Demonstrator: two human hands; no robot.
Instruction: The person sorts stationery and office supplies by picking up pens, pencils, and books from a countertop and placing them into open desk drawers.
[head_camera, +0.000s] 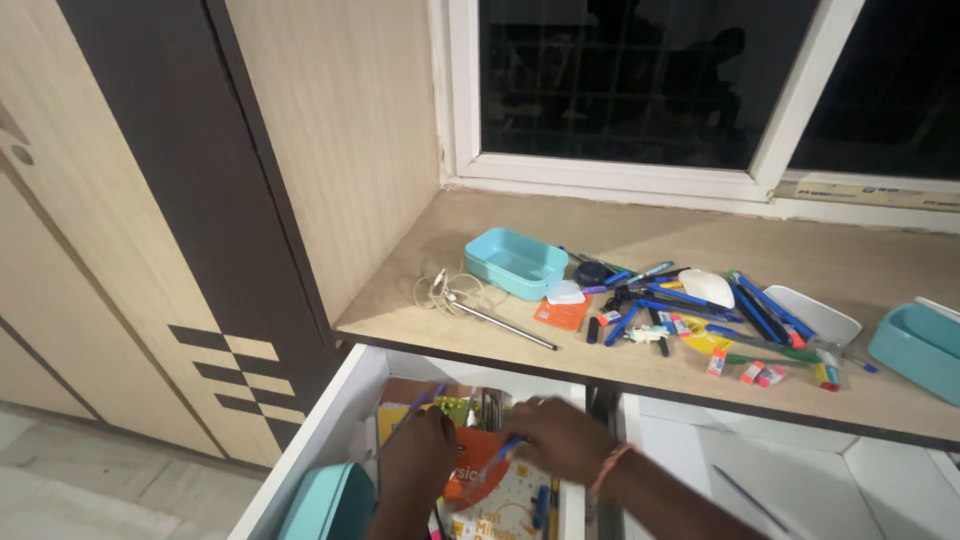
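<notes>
Both hands reach into an open white drawer (325, 425) under the wooden desk (640, 245). My left hand (418, 455) rests among the papers and books in the drawer, close to a purple pen (428, 398). My right hand (560, 435) pinches a blue pen (505, 452) above an orange booklet (475, 475). A thread band circles the right wrist. Whether the left hand grips anything is hidden.
On the desk lie a teal box (515, 262), white earphones (445, 292), a metal rod (505, 325), a heap of blue pens and markers (690, 305), a white tray (815, 312) and a second teal box (915, 345). A second open drawer (790, 470) is at right. A teal lid (330, 505) sits at the drawer's left.
</notes>
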